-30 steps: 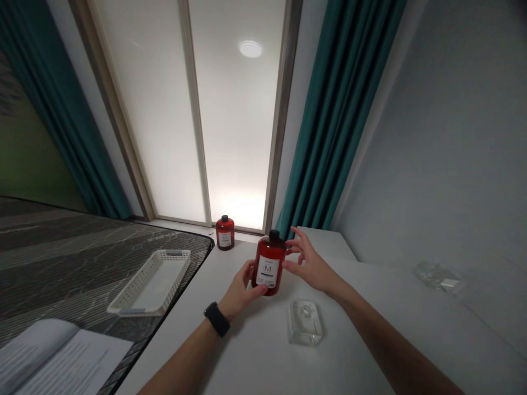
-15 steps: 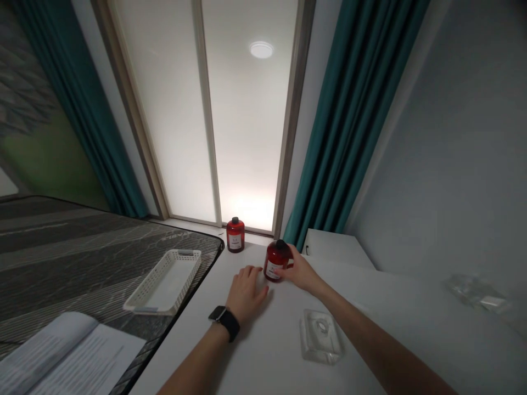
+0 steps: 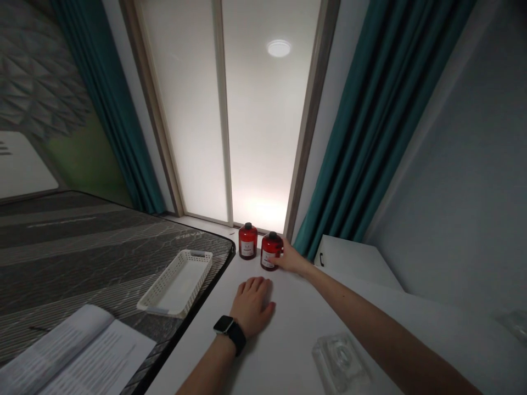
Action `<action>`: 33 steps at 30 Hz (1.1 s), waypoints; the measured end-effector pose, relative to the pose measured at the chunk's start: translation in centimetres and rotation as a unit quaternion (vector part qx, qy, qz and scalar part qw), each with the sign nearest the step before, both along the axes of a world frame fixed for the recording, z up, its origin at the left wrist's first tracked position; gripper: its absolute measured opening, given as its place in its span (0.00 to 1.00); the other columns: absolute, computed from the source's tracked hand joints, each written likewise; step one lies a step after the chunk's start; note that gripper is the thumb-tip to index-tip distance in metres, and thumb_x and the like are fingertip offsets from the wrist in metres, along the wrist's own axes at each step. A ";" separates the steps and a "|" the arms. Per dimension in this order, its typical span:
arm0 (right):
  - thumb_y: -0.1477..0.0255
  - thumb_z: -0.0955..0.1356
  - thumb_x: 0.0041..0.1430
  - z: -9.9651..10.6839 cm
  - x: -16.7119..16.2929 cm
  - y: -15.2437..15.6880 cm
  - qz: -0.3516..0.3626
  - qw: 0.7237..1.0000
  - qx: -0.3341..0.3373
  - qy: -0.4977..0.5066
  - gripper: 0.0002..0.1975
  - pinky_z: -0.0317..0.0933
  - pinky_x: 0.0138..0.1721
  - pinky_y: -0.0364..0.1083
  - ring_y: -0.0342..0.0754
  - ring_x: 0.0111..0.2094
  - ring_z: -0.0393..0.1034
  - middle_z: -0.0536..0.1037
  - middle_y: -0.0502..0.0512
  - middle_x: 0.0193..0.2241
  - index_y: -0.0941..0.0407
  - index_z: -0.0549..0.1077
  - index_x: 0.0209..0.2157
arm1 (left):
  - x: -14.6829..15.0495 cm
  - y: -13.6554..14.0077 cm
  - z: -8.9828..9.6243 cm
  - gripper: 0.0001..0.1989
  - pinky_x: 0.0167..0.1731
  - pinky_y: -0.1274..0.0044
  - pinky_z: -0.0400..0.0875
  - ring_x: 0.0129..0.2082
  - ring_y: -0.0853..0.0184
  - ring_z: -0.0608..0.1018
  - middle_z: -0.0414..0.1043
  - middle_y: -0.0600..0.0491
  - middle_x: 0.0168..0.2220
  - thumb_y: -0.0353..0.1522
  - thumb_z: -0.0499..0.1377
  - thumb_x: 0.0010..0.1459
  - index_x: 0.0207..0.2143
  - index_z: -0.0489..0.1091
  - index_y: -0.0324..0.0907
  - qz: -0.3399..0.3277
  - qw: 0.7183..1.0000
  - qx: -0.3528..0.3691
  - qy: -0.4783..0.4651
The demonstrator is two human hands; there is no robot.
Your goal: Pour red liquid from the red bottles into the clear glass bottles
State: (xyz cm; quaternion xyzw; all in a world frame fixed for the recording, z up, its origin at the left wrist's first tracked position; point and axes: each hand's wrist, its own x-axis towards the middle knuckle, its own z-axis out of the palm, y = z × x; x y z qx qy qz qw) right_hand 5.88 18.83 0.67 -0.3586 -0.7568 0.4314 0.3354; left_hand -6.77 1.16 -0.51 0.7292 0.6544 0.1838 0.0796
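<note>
Near the far end of the white table, two red bottles with black caps and white labels stand upright side by side. My right hand grips the nearer red bottle from its right side, fingers around the body. The other red bottle is just to its left, a narrow gap between them. My left hand rests palm down on the table in front of the bottles, fingers loosely stretched and holding nothing. A black smartwatch is on the left wrist.
A clear plastic box lies on the table left of my right forearm. To the left, a white basket and an open book lie on a dark mattress. A white cabinet stands beyond the table.
The gripped bottle has moved away from me and left, closer to the other bottle. My left hand has moved off it and lowered onto the table. The view has turned slightly left.
</note>
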 end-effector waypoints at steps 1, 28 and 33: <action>0.74 0.77 0.44 0.0 -0.4 0.3 0.003 1.000 0.000 0.000 0.36 0.69 0.45 0.54 0.53 0.42 0.75 0.78 0.56 0.44 0.54 0.62 0.54 | 0.0 0.0 0.0 0.25 0.59 0.61 0.56 0.59 0.52 0.65 0.66 0.46 0.59 0.36 0.57 0.58 0.58 0.63 0.45 0.000 1.000 -0.001 -0.002; 0.76 0.76 0.44 0.5 -2.0 0.3 0.008 0.999 -0.031 0.000 0.39 0.70 0.44 0.52 0.51 0.44 0.72 0.73 0.62 0.51 0.55 0.58 0.57 | 0.3 0.0 0.3 0.18 0.57 0.59 0.58 0.57 0.52 0.65 0.66 0.46 0.57 0.36 0.57 0.58 0.51 0.67 0.45 -0.003 1.000 -0.001 0.019; 0.74 0.77 0.42 -0.1 -1.1 0.1 -0.008 0.998 -0.049 -0.026 0.50 0.69 0.44 0.54 0.54 0.47 0.69 0.69 0.63 0.53 0.54 0.51 0.63 | 0.2 -0.1 0.5 0.18 0.56 0.60 0.58 0.57 0.51 0.66 0.67 0.46 0.57 0.35 0.58 0.58 0.51 0.67 0.45 -0.003 1.000 0.002 0.028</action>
